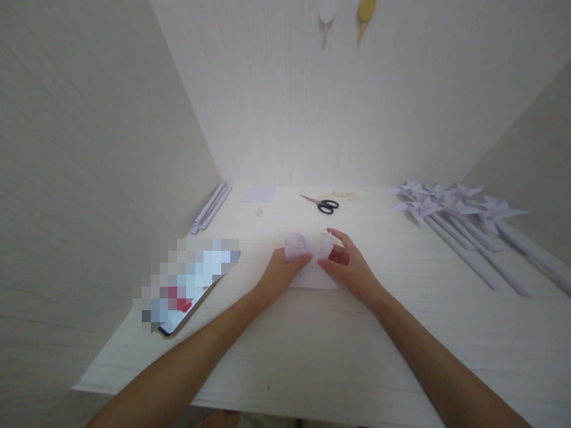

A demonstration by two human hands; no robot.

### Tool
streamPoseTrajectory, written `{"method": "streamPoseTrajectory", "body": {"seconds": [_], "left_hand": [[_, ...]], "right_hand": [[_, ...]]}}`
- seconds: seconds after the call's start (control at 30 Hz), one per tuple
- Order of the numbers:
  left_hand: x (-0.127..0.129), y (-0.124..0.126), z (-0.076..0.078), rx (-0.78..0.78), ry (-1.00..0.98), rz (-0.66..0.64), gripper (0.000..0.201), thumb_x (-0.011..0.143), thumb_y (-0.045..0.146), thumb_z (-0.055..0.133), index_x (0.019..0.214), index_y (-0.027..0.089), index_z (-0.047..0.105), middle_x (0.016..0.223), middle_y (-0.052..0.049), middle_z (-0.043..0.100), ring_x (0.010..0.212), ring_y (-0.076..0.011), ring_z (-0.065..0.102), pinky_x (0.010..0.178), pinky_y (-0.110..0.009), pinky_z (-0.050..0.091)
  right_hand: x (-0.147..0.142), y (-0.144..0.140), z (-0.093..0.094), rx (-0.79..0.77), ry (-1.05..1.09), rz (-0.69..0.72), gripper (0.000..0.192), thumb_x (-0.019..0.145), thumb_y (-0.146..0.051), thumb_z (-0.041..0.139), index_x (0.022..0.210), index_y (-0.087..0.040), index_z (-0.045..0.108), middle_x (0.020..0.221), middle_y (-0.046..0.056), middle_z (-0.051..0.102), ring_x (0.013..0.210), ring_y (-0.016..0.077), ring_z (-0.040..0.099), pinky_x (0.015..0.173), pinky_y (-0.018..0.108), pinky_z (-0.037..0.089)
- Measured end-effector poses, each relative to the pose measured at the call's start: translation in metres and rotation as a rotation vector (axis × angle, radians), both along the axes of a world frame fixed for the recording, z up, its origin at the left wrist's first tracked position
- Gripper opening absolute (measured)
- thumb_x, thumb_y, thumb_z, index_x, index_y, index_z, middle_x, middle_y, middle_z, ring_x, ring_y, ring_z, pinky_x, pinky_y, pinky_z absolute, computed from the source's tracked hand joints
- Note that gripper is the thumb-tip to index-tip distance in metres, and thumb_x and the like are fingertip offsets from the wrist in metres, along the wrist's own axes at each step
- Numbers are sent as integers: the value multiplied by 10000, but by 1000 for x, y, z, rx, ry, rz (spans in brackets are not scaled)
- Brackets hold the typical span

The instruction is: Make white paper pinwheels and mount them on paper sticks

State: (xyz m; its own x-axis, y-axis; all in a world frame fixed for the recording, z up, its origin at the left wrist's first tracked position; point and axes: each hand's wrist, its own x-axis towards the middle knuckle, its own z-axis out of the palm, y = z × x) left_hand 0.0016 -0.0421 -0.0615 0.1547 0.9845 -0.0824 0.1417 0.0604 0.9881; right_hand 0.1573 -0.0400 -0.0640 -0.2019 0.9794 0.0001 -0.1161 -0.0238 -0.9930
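Note:
A small white sheet of paper (312, 278) is between my two hands, just above or on the table; its upper corners curl inward toward the middle. My left hand (280, 272) grips the paper's left side, with the thumb pressed near the centre and the other fingers hidden behind the sheet. On the other side, my right hand (351, 264) holds the right part of the paper between thumb and curved fingers, its index finger raised along the curled edge. Beyond the hands lies a pair of scissors (326, 206) with black handles.
Several paper pinwheels (439, 205) on rolled sticks lie at the right. White paper rolls (210, 208) and a flat paper square (259, 194) are at the back left. A lit phone (200, 282) rests at the left. Walls enclose the table; two hooks (366, 12) hang behind.

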Motion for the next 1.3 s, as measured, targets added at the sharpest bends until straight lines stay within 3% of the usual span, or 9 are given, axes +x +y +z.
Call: {"method": "streamPoseTrajectory", "body": {"seconds": [0.13, 0.43, 0.7, 0.9, 1.13, 1.3], "left_hand": [[1, -1, 6, 14, 23, -61, 285, 683, 338, 551, 812, 103, 648, 774, -74, 659, 681, -178, 583, 607, -270, 438], [0, 0, 2, 54, 38, -49, 237, 668, 312, 565, 775, 124, 663, 713, -67, 657, 632, -174, 580, 552, -248, 422], [1, 0, 4, 6, 86, -117, 221, 649, 286, 575, 742, 110, 670, 625, -50, 643, 510, -142, 540, 458, -218, 371], [0, 3, -1, -95, -127, -94, 273, 594, 290, 646, 787, 97, 657, 707, -72, 660, 611, -166, 585, 561, -251, 431], [9, 0, 2, -136, -648, -11, 264, 592, 202, 650, 832, 96, 625, 873, -104, 656, 779, -181, 602, 744, -319, 459], [19, -7, 0, -98, -645, 86, 345, 586, 198, 662, 915, 107, 618, 945, -114, 646, 845, -192, 601, 809, -325, 443]], "right_hand": [[-5, -4, 1, -51, 69, -11, 598, 562, -216, 657, 1083, -224, 362, 729, -21, 594, 623, 128, 556, 581, 280, 441], [-4, -4, 0, -56, 84, -56, 574, 546, -173, 650, 1055, -225, 387, 676, -45, 602, 591, 126, 563, 563, 276, 440], [-1, -2, 1, 14, -144, -72, 641, 532, -164, 653, 1105, -195, 370, 662, -51, 566, 509, 109, 531, 471, 242, 424], [-3, -1, 1, -18, 74, -220, 645, 531, -192, 684, 1099, -209, 378, 671, -41, 607, 538, 113, 559, 527, 261, 451], [-19, -5, 2, -77, 363, -416, 576, 525, -194, 693, 1031, -228, 421, 652, -54, 598, 573, 105, 570, 589, 275, 477], [-32, -14, 3, -72, 343, -408, 545, 535, -216, 690, 1015, -227, 432, 676, -47, 588, 567, 106, 560, 587, 286, 478]]}}
